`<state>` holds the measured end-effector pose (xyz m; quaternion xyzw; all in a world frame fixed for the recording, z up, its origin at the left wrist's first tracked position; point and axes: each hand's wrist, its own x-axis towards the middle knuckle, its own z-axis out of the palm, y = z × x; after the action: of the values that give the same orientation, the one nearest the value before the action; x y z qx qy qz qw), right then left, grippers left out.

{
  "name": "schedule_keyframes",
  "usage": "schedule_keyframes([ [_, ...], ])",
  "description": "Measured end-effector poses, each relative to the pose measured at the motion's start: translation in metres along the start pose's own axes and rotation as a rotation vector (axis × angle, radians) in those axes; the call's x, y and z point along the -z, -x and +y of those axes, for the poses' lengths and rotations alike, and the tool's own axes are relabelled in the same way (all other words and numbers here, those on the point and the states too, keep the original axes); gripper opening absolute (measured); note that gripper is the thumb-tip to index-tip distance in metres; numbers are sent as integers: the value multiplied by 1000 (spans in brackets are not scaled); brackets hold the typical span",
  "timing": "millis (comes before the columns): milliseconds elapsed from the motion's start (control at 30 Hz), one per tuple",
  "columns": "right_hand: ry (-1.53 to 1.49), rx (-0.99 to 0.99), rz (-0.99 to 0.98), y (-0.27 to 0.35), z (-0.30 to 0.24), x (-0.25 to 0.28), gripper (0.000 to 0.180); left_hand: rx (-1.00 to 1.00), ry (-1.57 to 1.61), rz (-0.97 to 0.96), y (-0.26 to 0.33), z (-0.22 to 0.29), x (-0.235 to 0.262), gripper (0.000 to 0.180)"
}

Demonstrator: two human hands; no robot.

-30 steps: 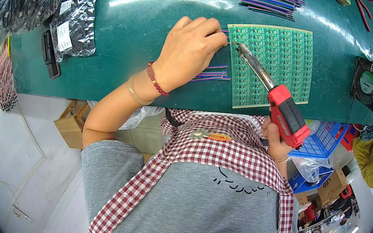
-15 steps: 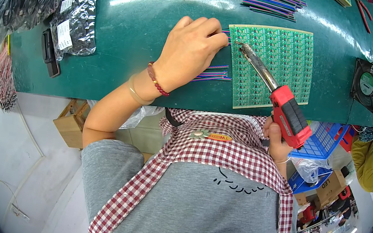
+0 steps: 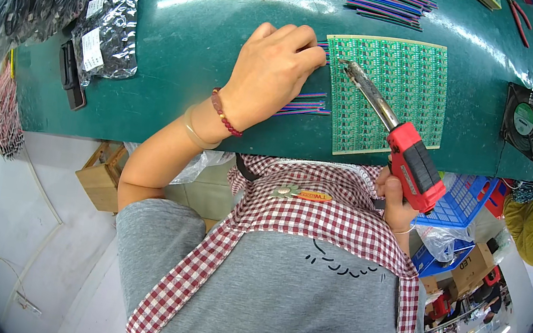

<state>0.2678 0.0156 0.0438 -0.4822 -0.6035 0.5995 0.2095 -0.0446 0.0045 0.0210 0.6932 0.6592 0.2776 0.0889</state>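
Observation:
A green circuit board panel [image 3: 392, 95], with rows of small identical boards, lies flat on the table. My right hand [image 3: 394, 201] is wrapped around a red and black soldering iron [image 3: 410, 163]. Its dark tip rests at or just over the panel's upper left part; contact is hard to tell. At the panel's left edge my left hand [image 3: 276, 72] has its fingers curled in, closed on thin coloured wires [image 3: 325, 46] whose ends show past the fingertips. The exact pinch is hidden by the hand. More such wires [image 3: 306, 104] lie beside it, their ends towards the panel.
A bundle of coloured wires [image 3: 391, 3] lies at the far side of the green table [image 3: 196, 34]. Plastic bags [image 3: 108, 35] and a black object [image 3: 71, 74] are at left. To the right stand a black fan [image 3: 525, 120] and red-handled pliers [image 3: 520, 21]. Blue baskets [image 3: 455, 203] sit below.
Both my hands, the soldering iron and the panel stay nearly where they were. At the right edge, a person in yellow has shifted posture.

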Motion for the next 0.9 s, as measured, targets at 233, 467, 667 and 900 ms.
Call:
schedule_keyframes([
  [233, 153, 94, -80, -4, 13, 7, 14, 6, -12, 4, 0, 1, 0, 10],
  [467, 133, 143, 25, 4, 11, 3, 40, -13, -28, 15, 1, 0, -1, 11],
  [667, -49, -18, -74, 5, 4, 7, 20, -11, -33, 8, 1, 1, -1, 10],
  [900, 42, 56, -76, 0, 12, 3, 20, -11, -37, 14, 2, 1, -1, 10],
])
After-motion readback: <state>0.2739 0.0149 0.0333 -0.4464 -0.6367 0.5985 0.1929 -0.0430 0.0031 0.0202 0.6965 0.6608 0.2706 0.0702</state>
